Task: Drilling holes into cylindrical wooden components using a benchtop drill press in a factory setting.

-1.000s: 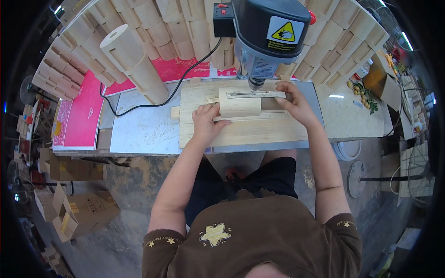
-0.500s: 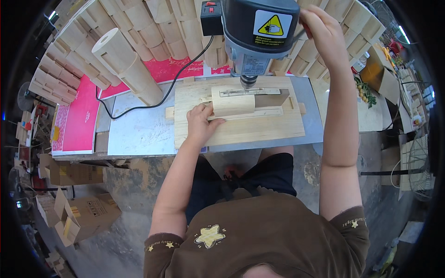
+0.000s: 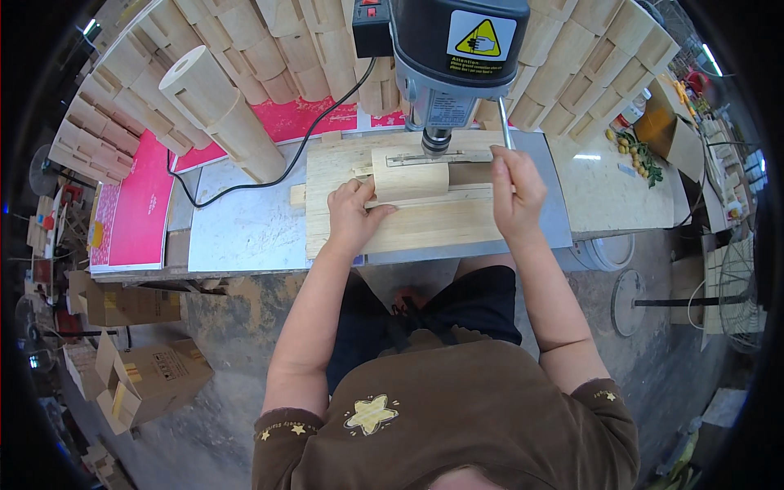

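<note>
A pale wooden cylinder (image 3: 408, 184) lies sideways on a wooden base board (image 3: 441, 233). Around its left end my left hand (image 3: 353, 214) is closed, with the thumb along the near side. Above stands a drill press (image 3: 457, 57), its chuck (image 3: 436, 142) lowered close over the slotted metal strip (image 3: 408, 161) on top of the cylinder. I cannot make out whether the bit touches wood. My right hand (image 3: 518, 194) is closed round the end of the press's metal lever (image 3: 505, 122), which points down toward me.
Stacked slotted wooden cylinders (image 3: 269, 41) line the back of the bench. A taller two-piece stack (image 3: 220, 114) stands at left, beside the black power cable (image 3: 304, 147). Cardboard boxes (image 3: 151, 380) sit on the floor at left; a white bucket (image 3: 608, 251) is below the bench at right.
My right hand has come down and toward me with the lever, from beside the motor housing to bench height. The chuck has dropped slightly. My left hand stays on the cylinder.
</note>
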Demonstrator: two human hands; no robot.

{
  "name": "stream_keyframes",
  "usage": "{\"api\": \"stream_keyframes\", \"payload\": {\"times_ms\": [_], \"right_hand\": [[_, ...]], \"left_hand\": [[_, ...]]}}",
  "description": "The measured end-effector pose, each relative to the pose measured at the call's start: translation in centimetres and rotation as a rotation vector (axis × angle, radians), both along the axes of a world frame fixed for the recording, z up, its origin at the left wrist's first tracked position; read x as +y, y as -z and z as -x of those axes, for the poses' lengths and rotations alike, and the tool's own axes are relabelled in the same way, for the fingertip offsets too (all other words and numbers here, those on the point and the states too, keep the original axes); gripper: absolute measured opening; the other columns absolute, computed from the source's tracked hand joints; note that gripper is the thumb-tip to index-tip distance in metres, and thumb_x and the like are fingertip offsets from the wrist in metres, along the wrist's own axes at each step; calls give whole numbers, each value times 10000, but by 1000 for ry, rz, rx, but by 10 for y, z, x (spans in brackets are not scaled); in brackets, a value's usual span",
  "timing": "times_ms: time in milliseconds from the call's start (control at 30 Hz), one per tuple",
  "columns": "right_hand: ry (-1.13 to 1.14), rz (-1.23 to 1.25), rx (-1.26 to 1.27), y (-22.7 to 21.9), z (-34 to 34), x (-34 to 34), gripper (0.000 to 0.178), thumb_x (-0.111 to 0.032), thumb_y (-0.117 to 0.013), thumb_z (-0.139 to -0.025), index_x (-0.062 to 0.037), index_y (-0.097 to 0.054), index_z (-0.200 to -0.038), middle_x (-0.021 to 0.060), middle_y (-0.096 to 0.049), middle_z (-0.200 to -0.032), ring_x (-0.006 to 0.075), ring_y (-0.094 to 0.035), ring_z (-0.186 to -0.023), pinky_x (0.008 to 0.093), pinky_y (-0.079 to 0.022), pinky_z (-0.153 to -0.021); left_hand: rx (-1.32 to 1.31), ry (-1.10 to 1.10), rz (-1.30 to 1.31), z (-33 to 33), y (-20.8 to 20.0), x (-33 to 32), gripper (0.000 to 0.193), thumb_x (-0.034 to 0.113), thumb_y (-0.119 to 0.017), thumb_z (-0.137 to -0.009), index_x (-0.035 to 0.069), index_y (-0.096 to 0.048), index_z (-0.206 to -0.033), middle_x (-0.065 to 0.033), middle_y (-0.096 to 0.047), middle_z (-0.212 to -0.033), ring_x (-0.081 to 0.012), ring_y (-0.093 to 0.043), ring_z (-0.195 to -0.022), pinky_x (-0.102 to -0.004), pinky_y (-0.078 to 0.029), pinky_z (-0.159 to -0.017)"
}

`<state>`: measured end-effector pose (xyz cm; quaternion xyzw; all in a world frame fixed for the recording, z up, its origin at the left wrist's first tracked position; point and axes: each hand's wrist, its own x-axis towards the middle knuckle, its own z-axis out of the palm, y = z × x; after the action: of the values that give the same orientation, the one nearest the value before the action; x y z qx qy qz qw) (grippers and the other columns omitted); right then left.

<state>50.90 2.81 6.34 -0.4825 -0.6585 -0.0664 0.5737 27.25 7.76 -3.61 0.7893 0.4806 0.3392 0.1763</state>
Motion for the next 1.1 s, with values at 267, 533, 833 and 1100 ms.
{"api": "stream_keyframes", "payload": {"times_ms": [267,533,833,1100], "right_hand": [[-1,-70,-87,-13,-9,2,95,-24,-577,-792,-4,-604,-880,86,-509,-627,206,-496,-539,311,-392,-502],[131,22,-156,-153,-23,97,223,-202,-543,-866,17,-567,-829,82,-504,-626,124,-463,-586,256,-383,-555],[82,155,-221,-136,-19,36,227,-201,-534,-860,5,-575,-775,108,-508,-592,195,-485,-550,289,-390,-525],[-31,73,68,-30,1,-11,39,-32,-569,-802,-15,-600,-819,89,-550,-655,214,-513,-546,304,-400,-534]], "left_hand": [[-5,-8,1,1,1,-3,534,258,-767,-606,133,-599,-1096,-4,-523,-742,-192,-509,-771,-358,-313,-744],[36,-59,-136,-39,-7,-11,370,261,-746,-635,149,-636,-970,-10,-520,-740,-205,-500,-781,-374,-260,-788],[84,-39,-62,-35,-6,-11,573,299,-743,-644,172,-563,-1172,-28,-518,-798,-215,-503,-835,-397,-264,-793],[125,-50,-32,-37,-8,-12,568,302,-741,-647,169,-563,-1170,-16,-513,-772,-203,-503,-824,-390,-261,-793]]}}
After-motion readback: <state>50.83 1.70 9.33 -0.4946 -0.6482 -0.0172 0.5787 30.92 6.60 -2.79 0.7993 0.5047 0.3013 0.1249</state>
